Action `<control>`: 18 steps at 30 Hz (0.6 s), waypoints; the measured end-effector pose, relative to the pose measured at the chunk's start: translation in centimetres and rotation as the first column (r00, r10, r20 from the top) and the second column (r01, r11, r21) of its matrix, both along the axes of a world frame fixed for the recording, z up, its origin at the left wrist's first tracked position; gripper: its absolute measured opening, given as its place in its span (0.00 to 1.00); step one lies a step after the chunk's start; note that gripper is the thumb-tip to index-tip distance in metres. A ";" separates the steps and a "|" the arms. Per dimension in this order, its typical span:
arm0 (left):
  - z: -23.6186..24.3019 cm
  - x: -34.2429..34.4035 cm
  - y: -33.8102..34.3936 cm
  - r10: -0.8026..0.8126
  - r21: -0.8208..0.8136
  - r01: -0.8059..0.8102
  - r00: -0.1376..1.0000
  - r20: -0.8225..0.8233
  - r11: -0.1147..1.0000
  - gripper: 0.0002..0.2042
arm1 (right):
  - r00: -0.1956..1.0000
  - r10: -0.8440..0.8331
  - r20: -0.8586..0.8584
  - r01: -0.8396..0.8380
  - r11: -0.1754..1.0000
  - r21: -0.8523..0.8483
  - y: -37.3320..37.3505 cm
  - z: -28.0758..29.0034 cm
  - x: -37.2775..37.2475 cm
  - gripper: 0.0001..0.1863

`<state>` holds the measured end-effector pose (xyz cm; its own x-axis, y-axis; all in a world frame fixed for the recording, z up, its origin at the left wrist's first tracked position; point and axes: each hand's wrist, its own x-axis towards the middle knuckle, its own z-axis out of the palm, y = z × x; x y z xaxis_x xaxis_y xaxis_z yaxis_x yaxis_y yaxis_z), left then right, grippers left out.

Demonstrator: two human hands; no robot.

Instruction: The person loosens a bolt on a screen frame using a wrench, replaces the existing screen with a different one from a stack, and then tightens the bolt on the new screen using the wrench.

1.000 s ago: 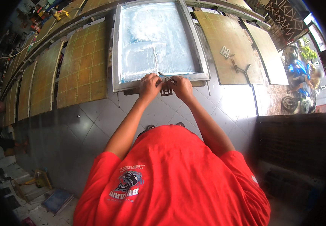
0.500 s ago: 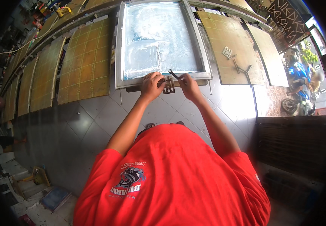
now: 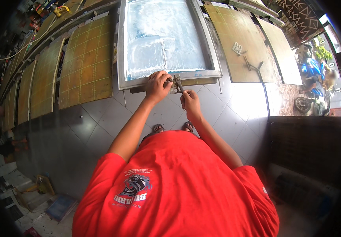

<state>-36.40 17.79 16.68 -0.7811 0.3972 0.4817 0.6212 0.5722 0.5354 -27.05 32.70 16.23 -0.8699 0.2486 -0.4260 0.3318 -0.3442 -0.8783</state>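
A screen-printing frame (image 3: 217, 59) with a pale rim and a blue-white coated mesh lies in front of me. At the middle of its near edge sits a slotted metal bracket (image 3: 174, 89). My left hand (image 3: 157, 87) is closed at the bracket's left side, its fingertips pinched on a small dark part too hidden to name. My right hand (image 3: 191, 104) grips an open-end wrench (image 3: 180, 85) by its lower end. The wrench lies over the bracket's right part, its head pointing away from me; whether it sits on a nut I cannot tell.
Boards with yellow grid lines (image 3: 86, 59) lie left of the frame. On a board (image 3: 241, 35) to the right rest a pale slotted plate (image 3: 237, 48) and a dark branched metal piece (image 3: 253, 66). Grey floor tiles (image 3: 158, 108) show below. A motorcycle (image 3: 314, 103) stands outside at the right.
My right hand has come down and left, bringing the wrench from beside the frame's edge onto the bracket. My left hand stays at the bracket. The whole view has shifted slightly.
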 end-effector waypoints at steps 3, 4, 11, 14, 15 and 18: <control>-0.2 -0.1 0.0 -0.011 0.001 0.011 1.000 -0.006 1.000 0.10 | 0.998 -0.050 0.025 0.051 0.998 -0.039 0.1 -0.7 -0.3 0.10; -0.2 -0.1 -0.1 -0.015 -0.003 0.015 1.000 -0.001 1.000 0.10 | 0.997 -0.062 0.037 0.063 0.998 -0.030 0.1 -0.8 -0.5 0.10; 0.2 0.0 -0.4 -0.031 -0.001 0.031 0.999 0.033 1.000 0.10 | 0.892 0.403 0.204 -0.448 0.726 0.521 8.1 2.7 -6.0 0.11; 0.3 0.0 0.0 -0.033 -0.018 0.033 0.999 -0.009 0.999 0.10 | 0.664 0.734 0.142 -0.562 0.364 0.743 10.3 6.2 -11.3 0.08; 0.3 0.0 0.2 -0.043 -0.017 0.043 0.999 0.002 0.999 0.10 | 0.543 0.817 0.193 -0.573 0.192 0.797 10.4 7.2 -13.3 0.06; 0.1 -0.2 0.0 -0.039 -0.001 0.039 0.999 0.007 0.999 0.10 | 0.302 0.827 0.475 -0.476 -0.301 0.826 6.2 11.5 -16.7 0.07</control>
